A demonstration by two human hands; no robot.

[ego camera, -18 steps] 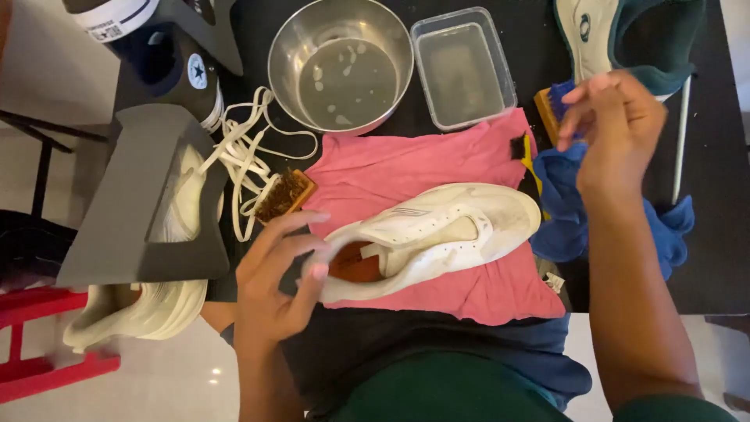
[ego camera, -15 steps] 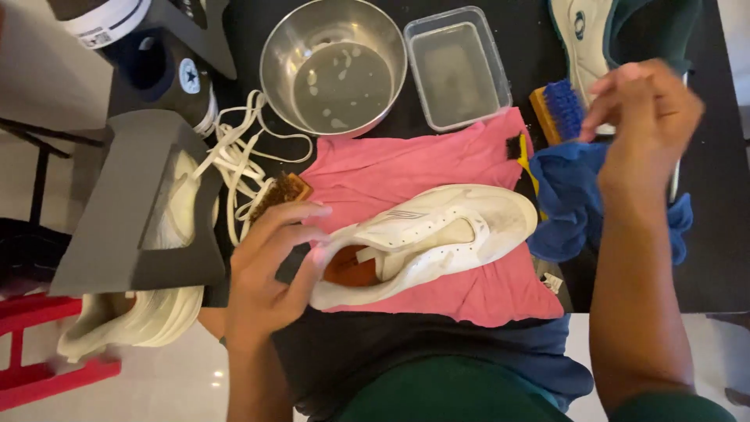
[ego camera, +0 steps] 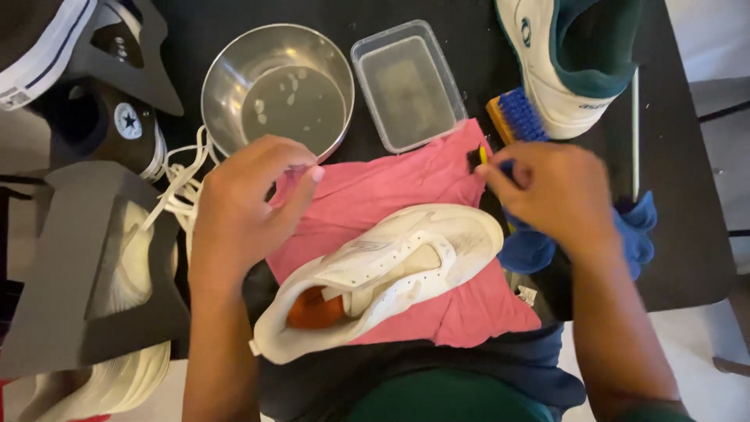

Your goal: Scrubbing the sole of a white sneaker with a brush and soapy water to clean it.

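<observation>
While the left hand hovers with its fingers loosely curled and holding nothing, it hangs over the upper left corner of a pink cloth spread on the dark desk. Just past its fingertips stands a round metal bowl with a little soapy water in it, and beside that bowl, further toward the right hand, lies a clear rectangular plastic tub. Below and to the inside of the left hand, a white sneaker lies on its side on the pink cloth, its orange lining showing at the opening nearest the left wrist. To the outside of the left hand lie loose white laces, a black high-top shoe and a grey shoebox flap. The right hand is closed around a small dark object with a yellow strip, which peeks out at its fingertips by the edge of the pink cloth; what that object is cannot be told. Under the right palm lies a crumpled blue cloth. Just beyond its knuckles sits a scrub brush with blue bristles, touching a white and green sneaker further off.
</observation>
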